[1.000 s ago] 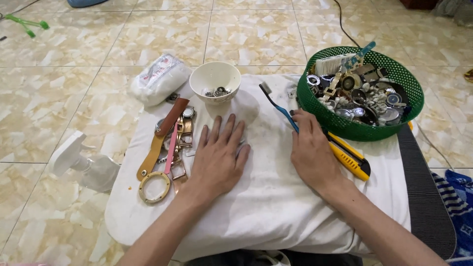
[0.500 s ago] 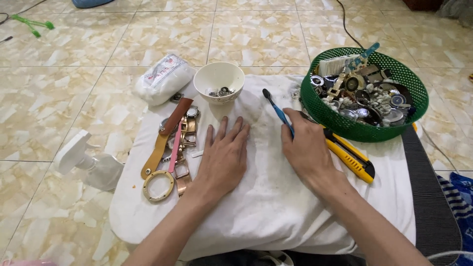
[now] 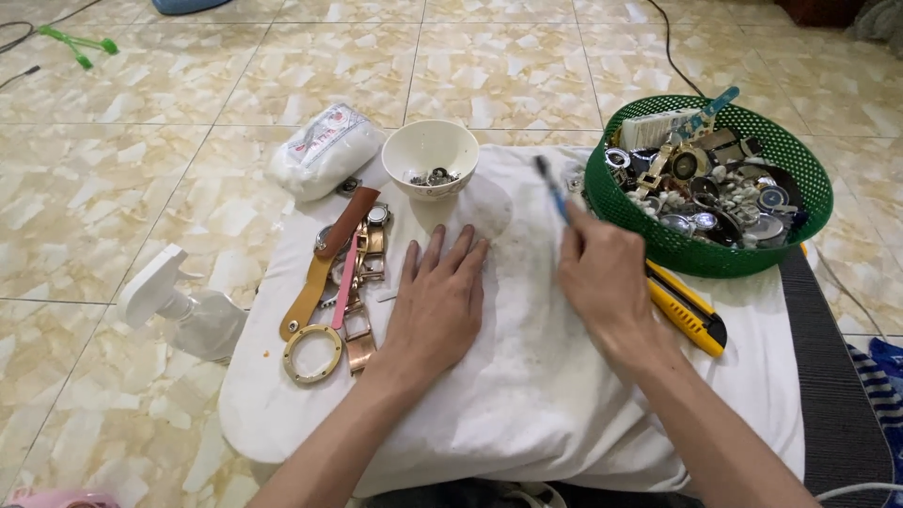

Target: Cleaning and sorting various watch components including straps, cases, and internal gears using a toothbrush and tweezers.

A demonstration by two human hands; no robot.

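White cloth (image 3: 527, 395) over tabletop at lower centre, left hand (image 3: 440, 303) flat on it with fingers spread and empty, right hand (image 3: 607, 282) fingers closed around blue toothbrush (image 3: 549, 186), watch straps (image 3: 343, 268) at left, white bowl (image 3: 430, 158) beyond, green basket (image 3: 715, 256) of watch parts at upper right

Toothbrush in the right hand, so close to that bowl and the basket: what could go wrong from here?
The right hand holds the blue toothbrush, its head close to the white bowl of small metal parts; a wide sweep could tip it. The green basket sits near the edge of the white cloth and might get nudged. The left hand lies flat beside loose watch straps, which could snag and drag.
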